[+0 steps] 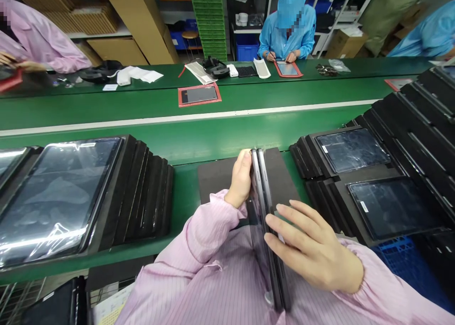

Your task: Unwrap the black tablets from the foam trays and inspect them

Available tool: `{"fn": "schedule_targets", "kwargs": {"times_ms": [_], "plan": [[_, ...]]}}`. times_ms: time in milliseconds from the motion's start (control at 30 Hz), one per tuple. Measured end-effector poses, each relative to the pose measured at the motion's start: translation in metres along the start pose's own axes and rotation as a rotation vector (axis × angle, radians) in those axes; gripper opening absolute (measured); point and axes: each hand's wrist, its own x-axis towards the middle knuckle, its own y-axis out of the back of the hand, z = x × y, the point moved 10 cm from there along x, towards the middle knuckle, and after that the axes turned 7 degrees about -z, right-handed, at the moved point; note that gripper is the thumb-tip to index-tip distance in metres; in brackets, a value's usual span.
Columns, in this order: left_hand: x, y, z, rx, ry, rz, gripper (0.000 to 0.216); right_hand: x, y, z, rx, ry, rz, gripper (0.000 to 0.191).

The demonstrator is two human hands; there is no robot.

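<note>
Two thin tablets [262,187] stand upright on edge, face to face, in front of my chest. My left hand [241,179] is closed around their far end from the left side, and most of its fingers are hidden behind them. Along the tablets' right side, my right hand [316,249] is stretched out with fingers spread. Its fingertips lie against or very near the right tablet; I cannot tell which. Beneath and beyond the tablets, a dark flat pad [216,178] lies on the green bench.
A stack of tablets on black padding [151,197] stands left, with more stacks [355,149] at right. Across the green conveyor [149,140], a person in blue [287,36] handles a red-framed panel. Another framed panel [199,94] lies nearer. A pink sleeve [53,45] shows at far left.
</note>
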Motion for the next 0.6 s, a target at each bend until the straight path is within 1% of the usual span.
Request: {"fn": "schedule_targets", "kwargs": {"times_ms": [133,200,267,333,400,433,500,600], "plan": [[-0.001,-0.001,0.002,-0.010,-0.008,-0.009,0.047,-0.007,0.004,-0.003,0.168,0.064,0.023,0.032],[-0.001,0.000,0.004,-0.020,-0.015,-0.008,0.047,-0.013,0.006,0.002,0.223,0.064,0.069,0.031],[-0.001,0.001,0.004,-0.021,-0.020,-0.006,0.046,-0.020,0.009,0.014,0.253,-0.001,0.128,0.025],[-0.001,0.001,0.003,-0.026,-0.019,-0.001,0.046,-0.025,0.009,0.032,0.256,-0.117,0.170,0.020],[0.000,0.001,0.000,-0.040,-0.007,0.008,0.046,-0.028,0.006,0.048,0.236,-0.219,0.184,0.022],[0.001,0.001,-0.003,-0.049,0.005,0.016,0.046,-0.029,0.003,0.055,0.220,-0.254,0.179,0.024],[0.003,0.001,-0.010,-0.064,0.046,0.029,0.045,-0.026,-0.005,0.064,0.170,-0.272,0.129,0.028],[0.005,-0.001,-0.023,-0.085,0.127,0.036,0.042,-0.014,-0.021,0.061,0.035,-0.191,-0.051,0.036]]}}
